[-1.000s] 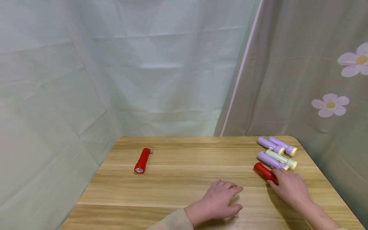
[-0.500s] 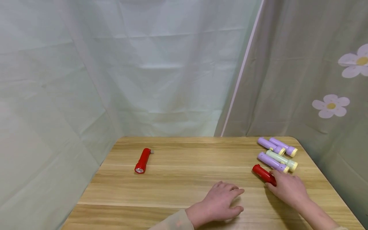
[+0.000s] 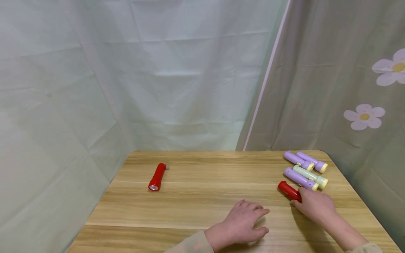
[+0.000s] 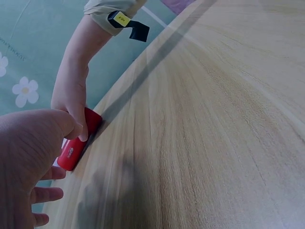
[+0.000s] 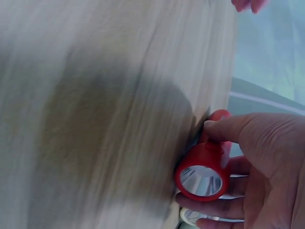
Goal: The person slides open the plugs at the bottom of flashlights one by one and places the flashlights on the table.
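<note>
At the far left, a pale curtain [image 3: 57, 123] hangs beside and behind my wooden desk [image 3: 202, 172]. On the desk's left part lies a spare red flashlight [image 3: 157, 176], its long axis running mostly away from me, lens end nearest me and angled a little left, a small metal piece at its far end.

Near the front middle is my left hand [image 3: 241, 223], released, fingers loosely spread and thumb apart.

Further right, near the front of a group of flashlights, is the gripped red flashlight [image 3: 289, 191], low at the desk. It lies on a diagonal: the narrow tail points away and left, the lens end back and right, toward my wrist. My right hand [image 3: 317, 208] grasps it around the lens end, thumb on one side and fingers on the other; the right wrist view shows the round lens facing back at me.

Just beyond lie a purple flashlight [image 3: 298, 177], a pale green flashlight [image 3: 310, 175] and two more purple flashlights [image 3: 294, 159], all slanting the same way, yellow-rimmed lens ends toward the near right. On the far right, a grey-green curtain [image 3: 322, 88] bears white flowers [image 3: 354, 123].
</note>
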### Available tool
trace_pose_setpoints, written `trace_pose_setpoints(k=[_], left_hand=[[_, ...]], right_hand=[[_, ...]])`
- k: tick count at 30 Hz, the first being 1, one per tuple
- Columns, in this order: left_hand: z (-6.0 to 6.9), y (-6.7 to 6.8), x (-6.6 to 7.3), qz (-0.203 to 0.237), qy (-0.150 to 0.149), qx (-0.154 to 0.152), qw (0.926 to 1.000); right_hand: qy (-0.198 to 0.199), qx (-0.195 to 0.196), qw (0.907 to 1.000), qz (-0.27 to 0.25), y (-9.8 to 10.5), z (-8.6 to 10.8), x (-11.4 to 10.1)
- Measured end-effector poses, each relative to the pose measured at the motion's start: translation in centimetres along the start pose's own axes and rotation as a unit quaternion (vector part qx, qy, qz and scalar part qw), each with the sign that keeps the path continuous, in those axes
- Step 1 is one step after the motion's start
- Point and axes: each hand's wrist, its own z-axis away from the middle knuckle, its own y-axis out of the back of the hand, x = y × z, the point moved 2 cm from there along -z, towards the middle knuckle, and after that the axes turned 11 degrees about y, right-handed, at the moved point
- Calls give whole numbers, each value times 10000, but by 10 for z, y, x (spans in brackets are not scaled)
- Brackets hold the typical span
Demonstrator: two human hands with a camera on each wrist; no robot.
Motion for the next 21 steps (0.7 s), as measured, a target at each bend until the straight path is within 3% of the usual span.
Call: trace_pose_setpoints(k=[14, 21], left_hand=[[1, -2, -1, 1, 8, 27, 10000], [1, -4, -4, 133, 80, -97, 9998]], right_hand=[[-223, -497, 9983, -220, 6, -3, -4], [-131, -460, 9987, -178, 7, -2, -4]])
